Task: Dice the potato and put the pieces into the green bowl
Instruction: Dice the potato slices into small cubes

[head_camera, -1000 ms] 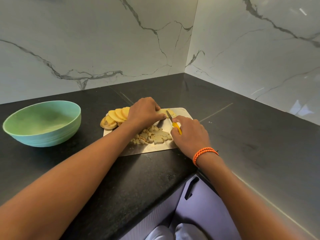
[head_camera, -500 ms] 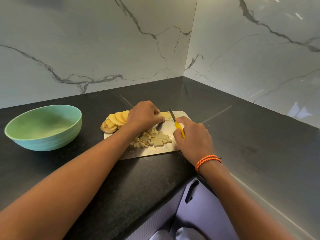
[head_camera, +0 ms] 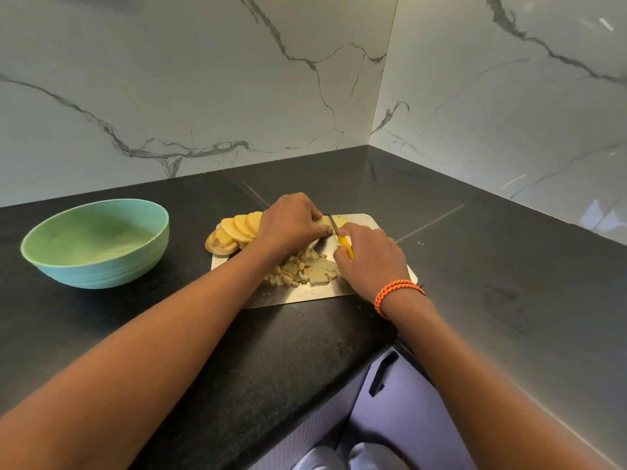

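One green bowl [head_camera: 96, 244], one cutting board [head_camera: 305, 293], one knife [head_camera: 341, 239], two hands.

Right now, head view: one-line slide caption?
Left hand steadies a potato slice while right hand cuts with a yellow-handled knife; green bowl holds no pieces.

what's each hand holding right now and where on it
Right hand grips the knife by its yellow handle. Left hand holds a potato slice down by its left end.

Both arms reach forward, the left hand [head_camera: 290, 222] curled knuckles-up, the right hand [head_camera: 369, 259] (banded wrist) clenched.
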Available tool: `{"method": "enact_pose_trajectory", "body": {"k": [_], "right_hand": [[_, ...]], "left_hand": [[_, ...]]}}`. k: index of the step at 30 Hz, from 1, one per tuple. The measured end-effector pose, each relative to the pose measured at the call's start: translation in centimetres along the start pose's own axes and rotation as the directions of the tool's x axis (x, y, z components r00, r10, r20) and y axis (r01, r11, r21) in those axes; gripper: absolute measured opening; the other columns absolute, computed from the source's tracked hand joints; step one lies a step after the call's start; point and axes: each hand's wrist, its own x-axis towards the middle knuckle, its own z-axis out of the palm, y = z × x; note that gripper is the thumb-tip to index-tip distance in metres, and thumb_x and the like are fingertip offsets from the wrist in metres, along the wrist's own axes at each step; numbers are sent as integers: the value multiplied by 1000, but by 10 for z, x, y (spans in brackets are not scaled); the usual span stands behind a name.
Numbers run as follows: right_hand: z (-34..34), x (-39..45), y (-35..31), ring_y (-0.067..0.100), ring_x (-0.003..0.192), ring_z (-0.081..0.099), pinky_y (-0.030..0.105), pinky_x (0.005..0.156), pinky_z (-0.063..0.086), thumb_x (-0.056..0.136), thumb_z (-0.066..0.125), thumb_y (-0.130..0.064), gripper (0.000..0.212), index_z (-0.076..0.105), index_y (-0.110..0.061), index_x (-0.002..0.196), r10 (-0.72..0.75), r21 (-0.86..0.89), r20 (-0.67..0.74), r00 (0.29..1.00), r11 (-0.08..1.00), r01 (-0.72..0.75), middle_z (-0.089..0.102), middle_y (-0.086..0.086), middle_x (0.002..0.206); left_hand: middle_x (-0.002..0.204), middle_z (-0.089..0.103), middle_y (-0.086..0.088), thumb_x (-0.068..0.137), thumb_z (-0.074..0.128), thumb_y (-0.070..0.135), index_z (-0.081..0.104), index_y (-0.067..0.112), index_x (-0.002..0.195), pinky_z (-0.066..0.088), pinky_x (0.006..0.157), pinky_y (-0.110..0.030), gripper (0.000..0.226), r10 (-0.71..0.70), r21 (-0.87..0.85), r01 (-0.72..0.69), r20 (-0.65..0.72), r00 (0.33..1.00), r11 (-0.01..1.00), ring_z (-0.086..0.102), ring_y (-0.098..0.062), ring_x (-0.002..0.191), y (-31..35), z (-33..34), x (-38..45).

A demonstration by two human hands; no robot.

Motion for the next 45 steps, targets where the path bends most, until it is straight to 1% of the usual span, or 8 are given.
{"method": "enact_pose_trajectory", "body": {"k": [5, 9, 17, 22, 25, 33, 38, 45], "right_hand": [[-16, -29, 6, 28, 95, 60, 37, 76, 45, 99, 50, -34, 40, 58, -31, 138, -4, 8, 20, 1000, 1000, 4, 64, 5, 103], [-23, -44, 14, 23, 83, 55, 36, 72, 48, 100, 51, -33, 39, 57, -31, 138, 5, -20, 3, 1000, 1000, -5, 50, -4, 83], [-14, -23, 7, 19, 68, 55, 34, 69, 52, 95, 53, -29, 41, 62, -28, 136, 19, 133, -119, 993, 991, -3, 55, -5, 68], [2, 6, -5, 29, 102, 60, 36, 78, 43, 98, 52, -32, 41, 60, -28, 138, 3, 80, -55, 998, 997, 2, 70, 8, 110], [5, 10, -5, 29, 105, 60, 37, 79, 45, 99, 52, -32, 41, 59, -28, 139, -11, 56, -64, 998, 998, 15, 69, 8, 116], [7, 4, 0, 28, 102, 62, 35, 75, 40, 98, 50, -34, 40, 59, -32, 137, -35, 4, -27, 999, 999, 36, 68, 6, 115], [-6, -24, 7, 24, 93, 61, 36, 75, 50, 99, 50, -37, 40, 58, -33, 137, -31, 24, 16, 999, 999, 31, 67, 4, 105], [-24, -51, 14, 20, 83, 58, 38, 71, 53, 100, 51, -36, 39, 57, -32, 138, -7, 15, 12, 1000, 1000, 7, 62, 0, 89]], "left_hand": [[92, 79, 13, 89, 80, 48, 85, 26, 100, 58, 65, -30, 25, 17, -15, -17, 3, 1000, 1000, 66, -10, 76, 2, -3, -2], [94, 79, 13, 89, 80, 49, 84, 26, 104, 62, 70, -33, 27, 4, -21, -4, 9, 1000, 1000, 66, -10, 77, 4, -3, -4], [97, 79, 13, 87, 81, 52, 84, 27, 104, 63, 73, -36, 30, -11, -74, 18, 89, 996, 997, 69, -9, 79, -2, -14, 3], [95, 79, 13, 90, 81, 44, 85, 27, 104, 63, 75, -36, 22, -4, -79, 9, 74, 997, 997, 69, -6, 80, -13, -15, 5], [99, 79, 13, 86, 82, 51, 83, 29, 108, 63, 74, -36, 31, 25, -46, -22, 71, 997, 999, 67, -7, 81, -12, -14, 6], [90, 79, 16, 83, 83, 45, 86, 29, 91, 63, 67, -34, 18, -27, -3, 27, 7, 1000, 1000, 68, -6, 73, -4, -7, 1], [95, 79, 14, 86, 84, 44, 85, 26, 97, 51, 59, -26, 21, -36, -6, 36, 6, 999, 999, 66, -7, 76, -2, -8, -1], [97, 79, 14, 88, 83, 43, 85, 27, 100, 59, 66, -29, 20, -54, -19, 54, 27, 998, 998, 66, -8, 74, 0, -9, -3]]}}
